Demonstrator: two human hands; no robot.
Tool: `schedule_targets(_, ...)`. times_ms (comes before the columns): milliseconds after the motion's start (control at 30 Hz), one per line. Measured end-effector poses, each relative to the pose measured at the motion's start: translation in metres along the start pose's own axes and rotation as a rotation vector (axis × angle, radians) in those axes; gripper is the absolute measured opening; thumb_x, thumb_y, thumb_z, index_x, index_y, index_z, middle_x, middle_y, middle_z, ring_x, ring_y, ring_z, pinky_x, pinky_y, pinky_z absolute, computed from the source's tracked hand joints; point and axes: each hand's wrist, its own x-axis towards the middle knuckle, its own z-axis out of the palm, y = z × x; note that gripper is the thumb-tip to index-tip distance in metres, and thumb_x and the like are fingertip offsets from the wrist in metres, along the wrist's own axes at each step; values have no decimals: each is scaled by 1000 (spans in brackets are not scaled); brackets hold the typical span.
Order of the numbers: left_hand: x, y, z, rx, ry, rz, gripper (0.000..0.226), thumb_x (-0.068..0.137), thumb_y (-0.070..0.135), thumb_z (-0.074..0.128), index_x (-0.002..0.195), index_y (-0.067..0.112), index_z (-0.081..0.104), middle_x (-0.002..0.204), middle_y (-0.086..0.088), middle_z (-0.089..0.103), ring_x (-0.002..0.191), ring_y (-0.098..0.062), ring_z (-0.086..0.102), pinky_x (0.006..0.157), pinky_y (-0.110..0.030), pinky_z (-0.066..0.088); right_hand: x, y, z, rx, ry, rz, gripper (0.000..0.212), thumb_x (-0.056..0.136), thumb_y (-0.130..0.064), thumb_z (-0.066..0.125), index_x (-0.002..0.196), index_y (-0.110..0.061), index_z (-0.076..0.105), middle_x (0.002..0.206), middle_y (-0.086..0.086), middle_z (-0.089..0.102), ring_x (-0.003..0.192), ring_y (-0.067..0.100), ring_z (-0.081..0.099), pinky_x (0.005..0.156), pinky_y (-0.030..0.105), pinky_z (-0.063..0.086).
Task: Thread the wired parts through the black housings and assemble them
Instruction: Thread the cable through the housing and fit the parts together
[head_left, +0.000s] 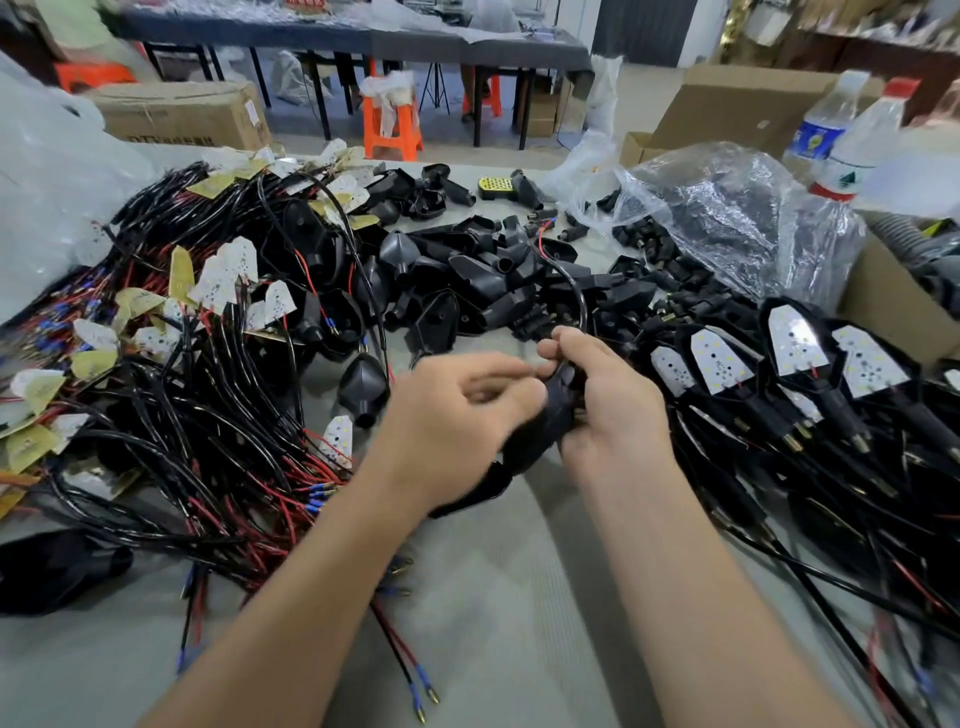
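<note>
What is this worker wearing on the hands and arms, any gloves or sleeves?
Nothing that shows. The left hand and right hand are bare, no gloves, no ring visible. The left forearm and right forearm are uncovered to the picture's edge: no sleeve, watch or wristband. The left hand's fingers are blurred, so fine details there are unclear.

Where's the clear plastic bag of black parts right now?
Head view, upper right: the clear plastic bag sits left of the water bottles, behind the finished assemblies.
</note>
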Motion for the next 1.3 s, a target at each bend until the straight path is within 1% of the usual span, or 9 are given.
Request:
schedule_targets(167, -6, -9, 11, 143, -55, 45, 64, 74, 34, 90, 131, 41, 63, 116, 22, 72, 106, 11, 65, 93, -10, 49, 4, 1, -5, -5, -17, -13, 21, 95, -13, 69, 76, -16, 76, 73, 2, 71, 57, 12, 63, 56, 26, 56)
schedule_targets(267, -8, -6, 8, 198, -57, 129, 61, 70, 29, 87, 119, 47, 56, 115, 27, 70, 107, 16, 62, 89, -3, 44, 3, 2, -4, -45, -65, 5, 25, 95, -16, 69, 72, -20, 75, 74, 0, 69, 65, 14, 64, 69, 31, 56)
schedule_targets(367, -6, -9, 6, 185, -41, 133, 51, 77, 9, 76, 113, 39, 57, 106, 20, 75, 96, 7, 69, 86, -12, 51, 2, 1, 1, 99, -149, 42, 18, 97, -7, 63, 81, -8, 69, 79, 6, 69, 69, 16, 63, 77, 31, 56)
schedule_targets(533, 6, -10, -4, -220, -158, -141, 39, 87, -10, 67, 111, 21, 61, 87, -3, 78, 73, -23, 67, 69, -36, 56, 0, -10, -2, 61, -269, 10, 15, 97, -7, 58, 92, -5, 72, 95, 11, 74, 82, 22, 69, 94, 38, 54)
schedule_targets(700, 8, -10, -9, -491, -280, -278, 43, 89, -7, 67, 126, 15, 60, 90, -6, 75, 78, -22, 73, 61, -32, 61, -1, -14, -7, -202, -293, -24, 24, 99, -13, 60, 87, -17, 79, 96, 8, 77, 79, 20, 70, 74, 35, 53)
schedule_targets(800, 8, -12, -6, -405, -257, -278, 41, 91, -8, 64, 123, 18, 61, 90, -5, 78, 78, -22, 75, 65, -35, 62, 1, -13, -7, -255, -274, -63, 23, 97, -7, 63, 83, -16, 79, 92, 9, 76, 78, 19, 69, 74, 32, 57)
schedule_targets(1000, 7, -19, -4, 9, -147, -113, 35, 71, 39, 79, 101, 46, 61, 82, 4, 77, 72, -19, 71, 83, -48, 57, 0, -10, -7, -452, -274, -148, 22, 91, -2, 68, 75, -13, 78, 85, 4, 74, 77, 13, 65, 67, 20, 52)
schedule_targets(1233, 4, -22, 1, 162, -35, -26, 31, 78, 41, 78, 103, 40, 59, 75, 18, 67, 64, 2, 56, 62, -13, 39, -2, -9, -8, -560, -336, -151, 14, 93, -10, 67, 84, -9, 77, 87, 12, 72, 79, 20, 63, 69, 28, 53)
schedule_targets(1300, 3, -21, 1, 152, 22, -21, 34, 78, 33, 82, 101, 38, 57, 69, 16, 67, 57, -4, 55, 57, -19, 42, -3, -8, -8, -555, -368, -186, 11, 92, -4, 68, 88, -8, 78, 86, 8, 75, 77, 17, 67, 68, 26, 55)
